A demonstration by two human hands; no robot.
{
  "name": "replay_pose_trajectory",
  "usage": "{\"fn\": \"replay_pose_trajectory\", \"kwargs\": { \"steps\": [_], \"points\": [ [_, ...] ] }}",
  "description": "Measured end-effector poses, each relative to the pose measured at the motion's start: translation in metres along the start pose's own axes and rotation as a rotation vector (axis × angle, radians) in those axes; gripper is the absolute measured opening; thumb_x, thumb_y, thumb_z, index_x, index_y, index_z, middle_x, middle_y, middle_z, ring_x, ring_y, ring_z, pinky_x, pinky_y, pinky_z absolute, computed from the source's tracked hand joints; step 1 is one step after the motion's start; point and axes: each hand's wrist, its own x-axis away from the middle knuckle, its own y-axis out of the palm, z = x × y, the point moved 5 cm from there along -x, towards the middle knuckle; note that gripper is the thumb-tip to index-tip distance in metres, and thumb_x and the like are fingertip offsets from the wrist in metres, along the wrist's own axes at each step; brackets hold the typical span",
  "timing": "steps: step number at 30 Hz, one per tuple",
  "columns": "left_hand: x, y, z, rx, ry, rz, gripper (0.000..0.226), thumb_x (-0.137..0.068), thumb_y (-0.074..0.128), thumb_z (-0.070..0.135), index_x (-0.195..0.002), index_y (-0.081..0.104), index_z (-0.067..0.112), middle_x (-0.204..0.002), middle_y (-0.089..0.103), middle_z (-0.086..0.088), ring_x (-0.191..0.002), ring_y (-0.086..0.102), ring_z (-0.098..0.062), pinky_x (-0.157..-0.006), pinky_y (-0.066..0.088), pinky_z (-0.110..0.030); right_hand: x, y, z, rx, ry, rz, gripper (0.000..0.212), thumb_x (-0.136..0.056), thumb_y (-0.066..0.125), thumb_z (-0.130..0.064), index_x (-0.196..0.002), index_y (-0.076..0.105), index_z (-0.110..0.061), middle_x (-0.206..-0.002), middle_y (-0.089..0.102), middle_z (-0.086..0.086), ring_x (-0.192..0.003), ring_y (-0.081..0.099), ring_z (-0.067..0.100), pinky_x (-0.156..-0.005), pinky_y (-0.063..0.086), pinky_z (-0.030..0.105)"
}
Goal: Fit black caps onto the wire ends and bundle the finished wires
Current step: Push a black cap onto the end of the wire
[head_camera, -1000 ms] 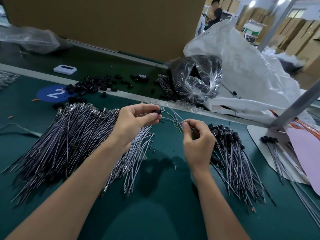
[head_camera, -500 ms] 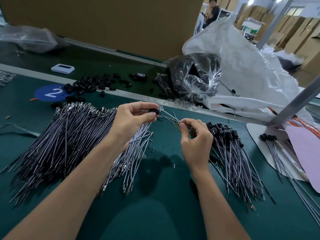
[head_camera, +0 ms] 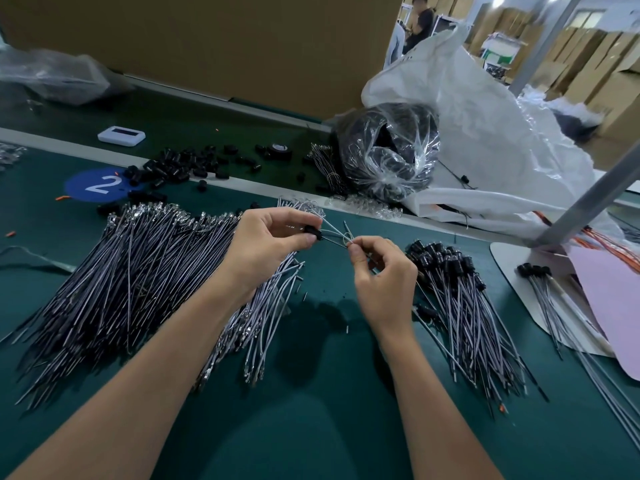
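Above the green worktop [head_camera: 329,375], a black cap [head_camera: 310,230] is pinched by the left hand [head_camera: 268,244], thin wires [head_camera: 337,235] by the right hand [head_camera: 384,271]; misaligned wires could bend instead of entering.

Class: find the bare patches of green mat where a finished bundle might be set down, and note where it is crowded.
Best: the mat between the uncapped wire pile and the capped wires, between the forearms. Also the near right corner below the capped wires. Crowded: loose caps by the blue disc, white sack behind.
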Motion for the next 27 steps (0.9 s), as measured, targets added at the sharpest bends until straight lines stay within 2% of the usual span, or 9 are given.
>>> {"fn": "replay_pose_trajectory", "kwargs": {
  "steps": [5, 10, 15, 17, 20, 24, 27],
  "points": [
    [0.001, 0.005, -0.003, -0.081, 0.031, -0.008, 0.024, -0.077, 0.073, -0.008, -0.093, 0.075, 0.010, -0.091, 0.076, -0.006, -0.089, 0.072, -0.017, -0.085, 0.056, -0.025, 0.001, 0.003, -0.005, -0.018, -0.047, -0.020, 0.006, -0.087, 0.068, -0.002, -0.084, 0.070, -0.006, -0.079, 0.063, -0.004, -0.074, 0.057, 0.009, -0.070, 0.041, 0.009],
    [0.003, 0.007, -0.002, -0.113, 0.075, -0.010, 0.024, -0.074, 0.076, -0.007, -0.088, 0.075, 0.012, -0.087, 0.076, -0.005, -0.085, 0.073, -0.017, -0.082, 0.057, -0.025, 0.002, 0.003, -0.001, 0.020, -0.034, -0.009, 0.006, -0.087, 0.067, -0.005, -0.082, 0.070, -0.008, -0.077, 0.063, -0.003, -0.069, 0.054, 0.008, -0.068, 0.037, 0.005],
    [0.003, 0.011, -0.004, -0.126, 0.081, -0.026, 0.024, -0.073, 0.077, -0.007, -0.090, 0.075, 0.009, -0.088, 0.076, -0.005, -0.085, 0.073, -0.017, -0.083, 0.057, -0.025, 0.003, 0.007, 0.001, -0.059, 0.004, -0.029, 0.009, -0.088, 0.066, -0.006, -0.082, 0.068, -0.011, -0.076, 0.064, -0.001, -0.068, 0.058, 0.012, -0.065, 0.044, 0.016],
    [0.005, 0.013, -0.005, -0.135, 0.080, -0.033, 0.023, -0.073, 0.077, -0.008, -0.092, 0.075, 0.007, -0.088, 0.076, -0.006, -0.086, 0.073, -0.018, -0.084, 0.057, -0.026, 0.004, 0.009, 0.001, -0.081, 0.018, -0.045, 0.010, -0.088, 0.066, -0.005, -0.082, 0.068, -0.012, -0.073, 0.063, -0.004, -0.065, 0.056, 0.003, -0.062, 0.041, 0.012],
    [0.004, 0.011, -0.006, -0.095, 0.073, -0.005, 0.024, -0.074, 0.076, -0.009, -0.093, 0.075, 0.005, -0.090, 0.076, -0.008, -0.086, 0.073, -0.019, -0.084, 0.056, -0.027, 0.005, 0.011, 0.001, -0.124, 0.050, -0.079, 0.008, -0.086, 0.069, -0.004, -0.081, 0.071, -0.010, -0.067, 0.062, -0.010, -0.058, 0.055, -0.001, -0.058, 0.037, 0.007],
    [0.004, 0.009, -0.006, -0.069, 0.050, -0.010, 0.024, -0.073, 0.076, -0.010, -0.093, 0.073, 0.003, -0.090, 0.076, -0.009, -0.085, 0.073, -0.018, -0.081, 0.056, -0.024, 0.007, 0.012, -0.001, -0.145, 0.068, -0.076, 0.010, -0.085, 0.071, -0.004, -0.079, 0.072, -0.011, -0.065, 0.062, -0.013, -0.058, 0.055, -0.003, -0.058, 0.038, 0.006],
    [0.006, 0.012, -0.006, -0.086, 0.047, -0.033, 0.023, -0.071, 0.078, -0.009, -0.091, 0.073, 0.002, -0.089, 0.076, -0.010, -0.085, 0.073, -0.021, -0.082, 0.057, -0.026, 0.005, 0.009, 0.002, -0.173, 0.117, -0.044, 0.012, -0.086, 0.070, -0.005, -0.078, 0.071, -0.014, -0.065, 0.063, -0.010, -0.057, 0.054, 0.001, -0.057, 0.041, 0.011]
  ]
}}
